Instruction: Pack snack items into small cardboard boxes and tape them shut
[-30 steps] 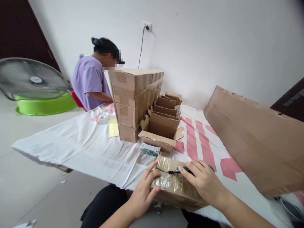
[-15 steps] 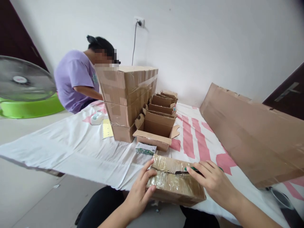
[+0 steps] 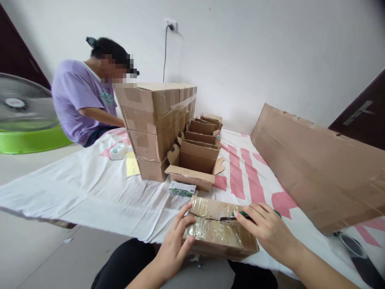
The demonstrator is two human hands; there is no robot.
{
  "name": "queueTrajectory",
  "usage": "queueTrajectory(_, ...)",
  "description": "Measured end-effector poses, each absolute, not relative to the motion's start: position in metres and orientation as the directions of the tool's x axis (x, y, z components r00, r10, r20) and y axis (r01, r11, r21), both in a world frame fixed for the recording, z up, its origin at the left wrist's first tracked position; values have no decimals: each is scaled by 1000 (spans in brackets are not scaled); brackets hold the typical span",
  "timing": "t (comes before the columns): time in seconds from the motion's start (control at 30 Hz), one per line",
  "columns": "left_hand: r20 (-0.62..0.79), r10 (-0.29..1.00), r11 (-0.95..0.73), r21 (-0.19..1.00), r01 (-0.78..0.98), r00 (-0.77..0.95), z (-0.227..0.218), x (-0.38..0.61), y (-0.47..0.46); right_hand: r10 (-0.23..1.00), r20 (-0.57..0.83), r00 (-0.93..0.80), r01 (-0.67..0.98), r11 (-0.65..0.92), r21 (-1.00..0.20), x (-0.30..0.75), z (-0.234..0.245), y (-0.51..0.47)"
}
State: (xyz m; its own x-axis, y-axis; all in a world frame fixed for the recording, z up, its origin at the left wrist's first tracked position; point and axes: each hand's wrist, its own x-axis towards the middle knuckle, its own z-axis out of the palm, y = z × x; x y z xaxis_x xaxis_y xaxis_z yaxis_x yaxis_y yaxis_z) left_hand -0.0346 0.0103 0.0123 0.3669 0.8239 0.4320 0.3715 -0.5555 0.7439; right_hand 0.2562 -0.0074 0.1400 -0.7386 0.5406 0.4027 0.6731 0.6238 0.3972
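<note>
A small cardboard box [image 3: 221,233], sealed with shiny clear tape, lies at the table's near edge. Along the seam in its top runs a slit. My left hand [image 3: 177,237] grips the box's left end, fingers on top and thumb at the near side. My right hand [image 3: 264,224] is closed around a green-handled utility knife [image 3: 228,218] over the right part of the box. The knife's dark blade points left, lying along the seam; how deep its tip sits cannot be made out. Just beyond the box is a small white-and-green packet [image 3: 182,188].
Open cardboard boxes [image 3: 197,158] stand in a row behind the packet, beside a tall stack of taped cartons [image 3: 147,128]. A large cardboard sheet [image 3: 315,168] leans at right, near a tape dispenser [image 3: 351,247]. A person in purple [image 3: 81,100] sits at far left, by a fan [image 3: 21,104].
The view has shifted slightly to the right. Both hands keep their places on the box and knife, and the blade shows little movement along the seam. The other person's head has shifted a little.
</note>
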Motion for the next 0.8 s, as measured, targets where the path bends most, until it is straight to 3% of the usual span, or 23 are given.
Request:
queueTrajectory(0.27, 413, 832, -538, 765, 353, 371, 11, -35, 10, 554, 441, -706, 707, 590, 390, 266, 139, -13)
queueTrajectory(0.47, 423, 838, -532, 772, 348, 343, 7, -34, 9, 585, 465, -664, 742, 593, 314, 258, 135, -11)
queueTrajectory(0.8, 434, 839, -536, 763, 361, 328, 10, -34, 8, 533, 430, -729, 684, 607, 405, 258, 136, -10)
